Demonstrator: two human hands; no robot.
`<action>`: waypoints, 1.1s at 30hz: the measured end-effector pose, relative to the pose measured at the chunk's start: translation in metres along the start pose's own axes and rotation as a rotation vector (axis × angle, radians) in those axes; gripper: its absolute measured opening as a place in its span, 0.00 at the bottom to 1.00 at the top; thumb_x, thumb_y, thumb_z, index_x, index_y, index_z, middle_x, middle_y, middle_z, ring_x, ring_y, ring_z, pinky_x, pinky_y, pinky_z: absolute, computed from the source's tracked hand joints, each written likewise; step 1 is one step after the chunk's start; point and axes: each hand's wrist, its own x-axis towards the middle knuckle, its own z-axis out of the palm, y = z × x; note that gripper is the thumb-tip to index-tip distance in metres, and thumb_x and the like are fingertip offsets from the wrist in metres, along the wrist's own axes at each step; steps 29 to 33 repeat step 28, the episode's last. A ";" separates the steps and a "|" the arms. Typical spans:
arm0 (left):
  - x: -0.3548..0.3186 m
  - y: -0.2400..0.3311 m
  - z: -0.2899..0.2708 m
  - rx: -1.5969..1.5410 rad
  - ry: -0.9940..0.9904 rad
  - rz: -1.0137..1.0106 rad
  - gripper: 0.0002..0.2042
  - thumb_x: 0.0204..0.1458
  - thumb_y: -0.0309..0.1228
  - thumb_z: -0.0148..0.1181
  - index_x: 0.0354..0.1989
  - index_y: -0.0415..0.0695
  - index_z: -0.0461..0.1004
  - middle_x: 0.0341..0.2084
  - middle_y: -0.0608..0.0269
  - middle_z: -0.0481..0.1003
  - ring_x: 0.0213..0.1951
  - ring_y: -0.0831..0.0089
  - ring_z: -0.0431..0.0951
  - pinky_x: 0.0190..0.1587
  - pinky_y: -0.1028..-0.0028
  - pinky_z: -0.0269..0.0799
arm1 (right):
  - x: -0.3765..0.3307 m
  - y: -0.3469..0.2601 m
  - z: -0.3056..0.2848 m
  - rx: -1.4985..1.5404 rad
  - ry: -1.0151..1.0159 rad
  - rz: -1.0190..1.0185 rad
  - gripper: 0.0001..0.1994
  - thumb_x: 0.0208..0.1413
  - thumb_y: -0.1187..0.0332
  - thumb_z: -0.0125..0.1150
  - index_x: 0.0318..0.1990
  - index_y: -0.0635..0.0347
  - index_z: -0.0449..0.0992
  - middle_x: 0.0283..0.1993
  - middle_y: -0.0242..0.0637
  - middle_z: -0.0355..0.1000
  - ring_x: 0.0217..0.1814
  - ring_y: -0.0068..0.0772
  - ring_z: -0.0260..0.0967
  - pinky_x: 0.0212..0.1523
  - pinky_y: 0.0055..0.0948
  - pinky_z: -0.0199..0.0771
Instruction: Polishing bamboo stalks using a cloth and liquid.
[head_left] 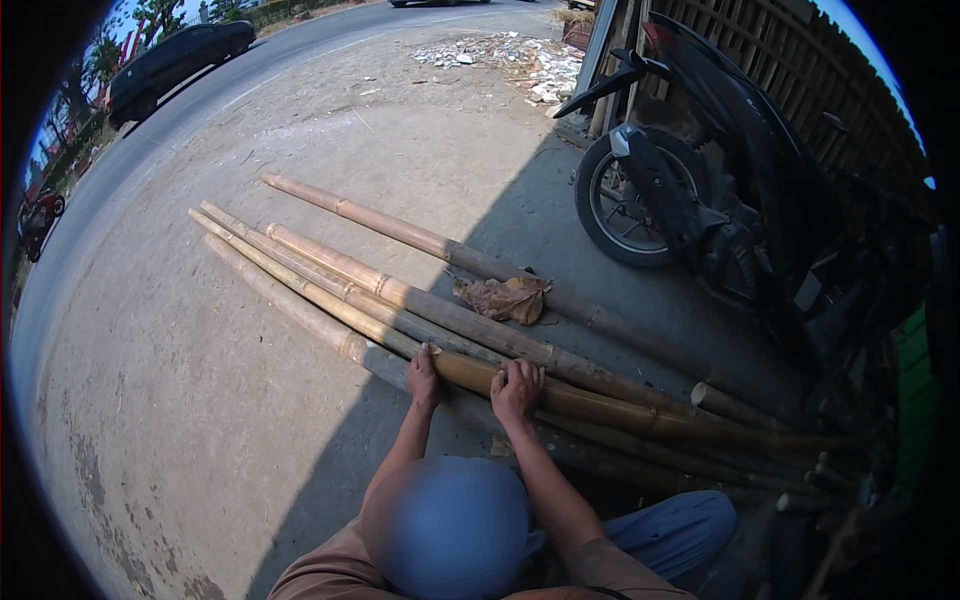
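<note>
Several long bamboo poles lie side by side on the ground, slanting from far left to near right. A thicker yellow-brown bamboo pole [600,408] rests on top of them, its left end in front of me. At that end my left hand [423,378] is closed, fingers and thumb against the pole's tip. My right hand [517,389] curls over the same pole a little further right. A thin pale bamboo pole [300,283] and a wider bamboo pole [400,292] run beyond my hands. The right ends of the poles are dim in shadow.
Another bamboo pole [400,227] lies apart, with a dry brown leaf [503,297] beside it. A black motorcycle [740,180] stands at the right by a slatted fence [850,100]. Broken rubble [510,60] is heaped far off. A dark car [180,65] is on the road.
</note>
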 end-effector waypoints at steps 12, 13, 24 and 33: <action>0.000 0.036 -0.026 0.111 -0.014 0.011 0.29 0.75 0.54 0.47 0.42 0.36 0.80 0.36 0.62 0.78 0.41 0.74 0.73 0.50 0.67 0.72 | -0.010 0.007 -0.010 -0.062 0.112 0.097 0.08 0.58 0.69 0.61 0.45 0.53 0.77 0.51 0.40 0.74 0.59 0.52 0.70 0.70 0.57 0.62; -0.004 0.040 -0.020 0.101 -0.025 0.006 0.29 0.75 0.54 0.47 0.42 0.36 0.80 0.36 0.62 0.78 0.41 0.74 0.73 0.50 0.67 0.72 | -0.012 0.052 -0.037 -0.150 0.222 0.167 0.07 0.58 0.70 0.59 0.44 0.54 0.77 0.49 0.40 0.75 0.57 0.53 0.70 0.68 0.57 0.63; 0.022 -0.002 -0.046 -0.412 -0.280 -0.164 0.21 0.69 0.49 0.52 0.52 0.43 0.78 0.47 0.65 0.80 0.53 0.71 0.77 0.63 0.66 0.68 | 0.004 0.045 -0.025 -0.043 0.141 0.105 0.06 0.57 0.73 0.59 0.41 0.59 0.75 0.47 0.47 0.73 0.53 0.57 0.69 0.55 0.54 0.70; 0.019 0.010 -0.023 -0.279 -0.356 -0.165 0.26 0.69 0.55 0.56 0.54 0.40 0.76 0.49 0.61 0.79 0.55 0.72 0.75 0.65 0.65 0.67 | 0.018 -0.088 0.066 0.189 -0.026 -0.170 0.08 0.58 0.70 0.62 0.45 0.55 0.76 0.50 0.46 0.71 0.59 0.55 0.68 0.62 0.57 0.67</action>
